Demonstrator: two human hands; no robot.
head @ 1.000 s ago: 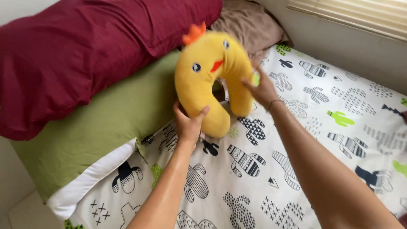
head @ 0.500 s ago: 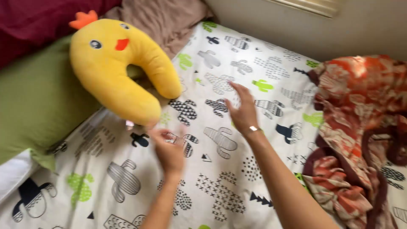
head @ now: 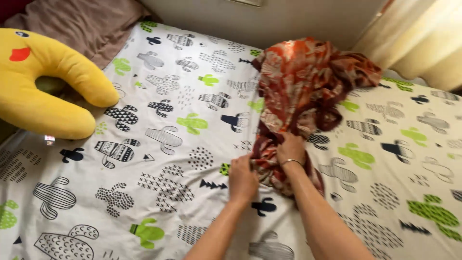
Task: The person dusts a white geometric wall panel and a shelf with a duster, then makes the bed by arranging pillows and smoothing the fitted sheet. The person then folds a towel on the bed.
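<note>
A crumpled orange, white and dark red patterned cloth (head: 308,82) lies in a heap on the cactus-print bed sheet (head: 183,159). My left hand (head: 243,179) grips the cloth's near edge from the left. My right hand (head: 290,149), with a thin bracelet at the wrist, grips the same bunched edge just beside it. A yellow chick-shaped neck pillow (head: 45,91) lies on the sheet at the far left, apart from both hands.
A brown pillow (head: 82,21) sits at the top left behind the yellow pillow. A pale wall (head: 269,19) runs along the bed's far side, and a cream curtain (head: 423,38) hangs at the top right.
Both hands let go of the yellow neck pillow, which now rests at the left. The view swung right, and both hands moved over and closed on the patterned cloth.
</note>
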